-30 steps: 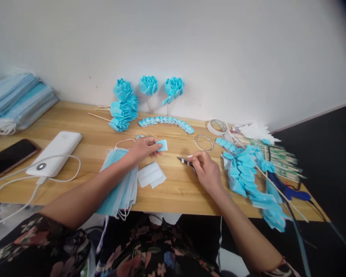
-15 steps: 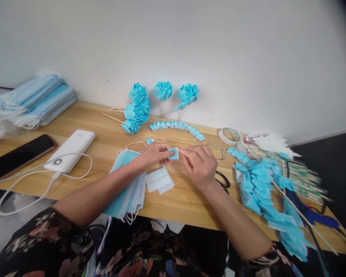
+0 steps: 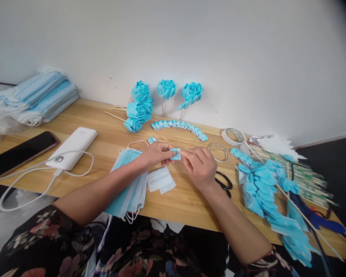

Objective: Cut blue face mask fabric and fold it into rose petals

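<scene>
Between the thumb and fingers of my left hand is a small folded piece of blue mask fabric. My right hand is closed in a pinch at the piece's right edge. Below my hands lie cut pale fabric pieces. Flat face masks with white ear loops are stacked under my left forearm. Just beyond my left hand sits another small folded blue piece. Black-handled scissors lie beside my right wrist, partly hidden by it.
Blue fabric flowers on sticks stand against the wall, above a curved strip of folded petals. Right are tape rolls, a blue petal heap and a blue-handled tool. Left are a power bank, phone and bundled masks.
The view has shifted slightly, so the things on the table appear a little to the right. Both hands keep nearly the same pinch on the folded blue piece.
</scene>
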Demonstrator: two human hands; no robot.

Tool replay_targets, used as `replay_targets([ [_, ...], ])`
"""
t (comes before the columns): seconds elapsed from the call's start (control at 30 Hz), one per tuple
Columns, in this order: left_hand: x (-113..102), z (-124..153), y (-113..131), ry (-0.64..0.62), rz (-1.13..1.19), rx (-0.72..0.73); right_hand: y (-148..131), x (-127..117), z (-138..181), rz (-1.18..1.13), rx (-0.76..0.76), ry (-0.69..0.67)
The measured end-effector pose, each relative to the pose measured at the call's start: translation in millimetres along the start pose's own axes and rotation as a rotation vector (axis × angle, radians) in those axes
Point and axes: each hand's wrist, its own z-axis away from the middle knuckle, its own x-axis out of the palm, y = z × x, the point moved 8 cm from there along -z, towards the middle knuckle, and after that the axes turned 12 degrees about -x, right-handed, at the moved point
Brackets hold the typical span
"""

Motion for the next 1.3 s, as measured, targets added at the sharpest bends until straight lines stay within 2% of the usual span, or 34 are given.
replay_targets([
  [0.47,0.1,1.8,0.8,0.011,0.004,-0.017,-3.4,2.7,0.3,-0.041,-0.023,-0.013],
  [0.83,1.1,3.2,2.4,-0.013,0.032,-0.012,1.5,10.1,4.5,-0.147,0.024,-0.060],
  [1.2,-5.2,-6.4,-8.0,0.003,0.100,-0.038,0.2,10.8,1.0,-0.156,0.015,-0.122],
  [1.3,-5.0,-5.6,-7.1,0.003,0.102,-0.051,6.7,8.3,0.8,-0.262,0.109,-0.083],
])
